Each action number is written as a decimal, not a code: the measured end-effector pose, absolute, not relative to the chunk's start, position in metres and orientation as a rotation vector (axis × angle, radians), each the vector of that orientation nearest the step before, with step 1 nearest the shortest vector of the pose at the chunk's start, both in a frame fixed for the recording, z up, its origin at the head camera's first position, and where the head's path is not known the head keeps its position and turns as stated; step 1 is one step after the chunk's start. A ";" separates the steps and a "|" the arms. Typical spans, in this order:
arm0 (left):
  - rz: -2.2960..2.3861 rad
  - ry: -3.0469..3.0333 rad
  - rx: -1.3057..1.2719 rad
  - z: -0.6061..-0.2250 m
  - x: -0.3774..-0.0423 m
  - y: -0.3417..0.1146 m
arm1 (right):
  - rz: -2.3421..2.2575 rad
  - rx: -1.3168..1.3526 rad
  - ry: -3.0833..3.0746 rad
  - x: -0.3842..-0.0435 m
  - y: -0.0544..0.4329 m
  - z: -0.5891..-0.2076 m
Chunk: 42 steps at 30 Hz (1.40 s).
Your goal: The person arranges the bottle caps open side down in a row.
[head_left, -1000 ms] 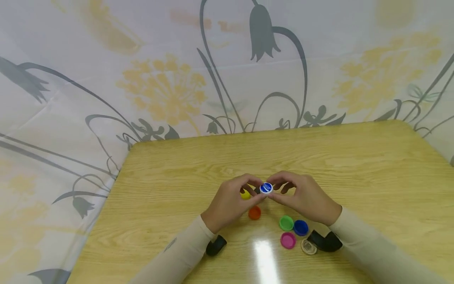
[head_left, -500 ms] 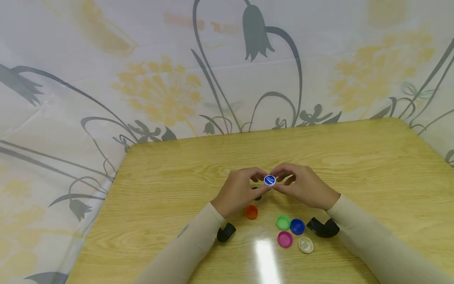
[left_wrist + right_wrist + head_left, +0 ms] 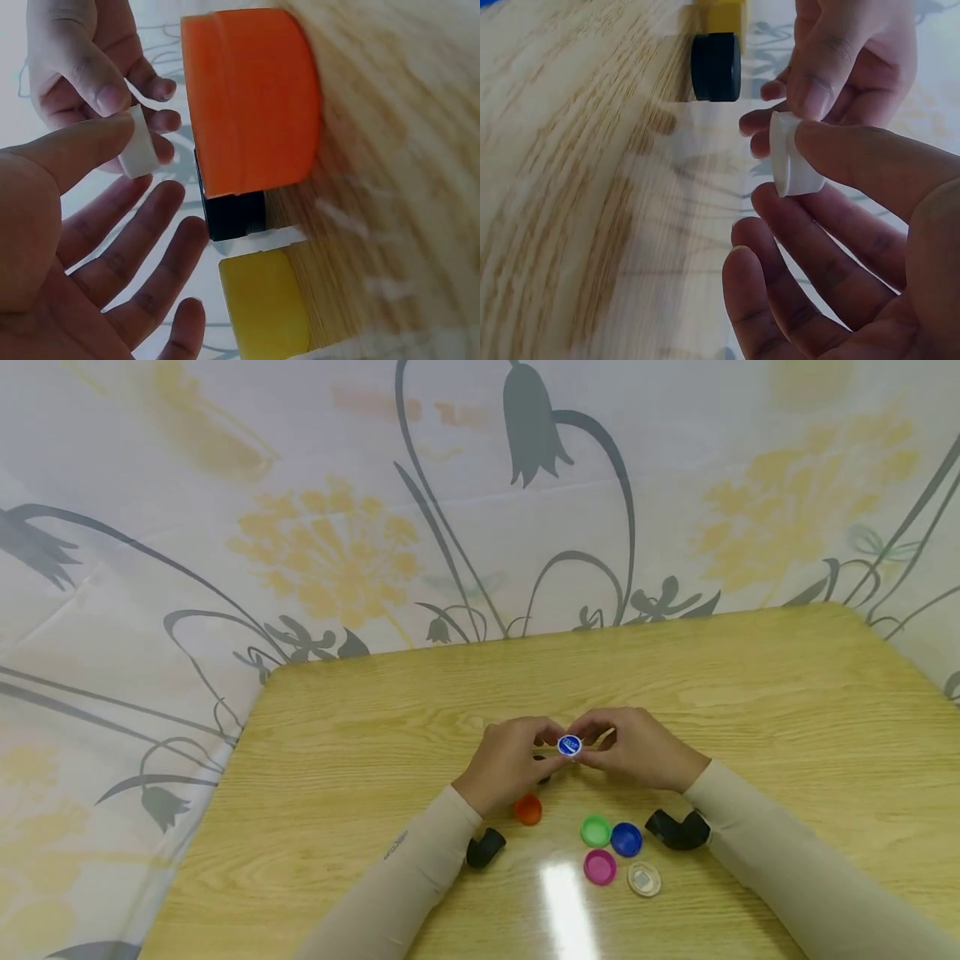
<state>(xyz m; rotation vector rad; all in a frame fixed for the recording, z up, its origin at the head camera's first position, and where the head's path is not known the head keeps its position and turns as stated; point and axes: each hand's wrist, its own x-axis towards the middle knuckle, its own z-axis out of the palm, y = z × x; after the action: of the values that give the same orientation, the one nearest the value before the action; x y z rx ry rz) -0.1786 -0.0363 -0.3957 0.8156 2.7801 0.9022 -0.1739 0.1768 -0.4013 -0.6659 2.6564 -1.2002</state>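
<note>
A small round bottle cap (image 3: 570, 745), white with a blue printed top, is held up over the table between both hands. My left hand (image 3: 512, 762) pinches its left side with thumb and fingertips. From the right, my right hand (image 3: 637, 750) pinches the opposite side. The cap's white side (image 3: 139, 150) shows in the left wrist view, thumb on its edge. In the right wrist view, the white rim (image 3: 781, 157) faces the table side. An orange cap (image 3: 528, 809) and a black cap (image 3: 542, 770) stand near the left hand, the black one partly hidden behind it.
Green (image 3: 596, 831), blue (image 3: 626, 840), pink (image 3: 600, 867) and beige (image 3: 644, 879) caps lie near the right forearm. A yellow cap (image 3: 266, 304) stands beyond the black one. Black curved pieces (image 3: 678, 830) show by the sleeves. A flower-patterned cloth (image 3: 480, 502) hangs behind the wooden table (image 3: 390, 710).
Both hands have moved a little away and to the right with the white-and-blue cap, still pinching it. The yellow cap has gone out of sight behind the left hand in the head view.
</note>
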 end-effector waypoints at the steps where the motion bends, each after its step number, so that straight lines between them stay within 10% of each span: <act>1: 0.889 2.781 0.817 -0.396 -0.179 -0.037 | -1.192 -0.668 2.654 -0.174 0.177 -0.402; 42: 0.582 2.832 0.824 -0.400 -0.177 -0.036 | -1.101 -0.760 2.586 -0.175 0.172 -0.411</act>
<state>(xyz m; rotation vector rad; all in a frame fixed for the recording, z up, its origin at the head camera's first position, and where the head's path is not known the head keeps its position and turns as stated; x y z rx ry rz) -0.1765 -0.0364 -0.3997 0.8236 2.8316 0.5822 -0.1748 0.1724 -0.4114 -0.7601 2.5860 -1.1005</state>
